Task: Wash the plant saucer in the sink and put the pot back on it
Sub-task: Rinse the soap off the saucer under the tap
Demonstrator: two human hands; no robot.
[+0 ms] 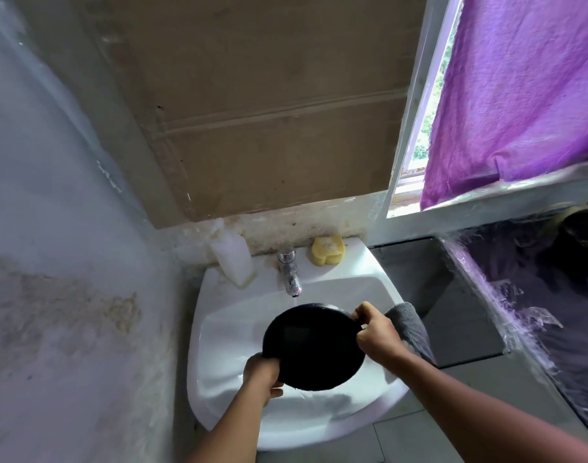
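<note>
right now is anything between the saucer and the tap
Nothing visible. Both hands, left and right, hold the black saucer over the sink, just below the tap.

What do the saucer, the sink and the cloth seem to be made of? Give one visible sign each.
Saucer: probably matte black plastic; dull, no glare.
Sink: likely glazed ceramic; white and glossy.
Cloth: grey fabric, maybe microfibre; soft, fuzzy folds.
</note>
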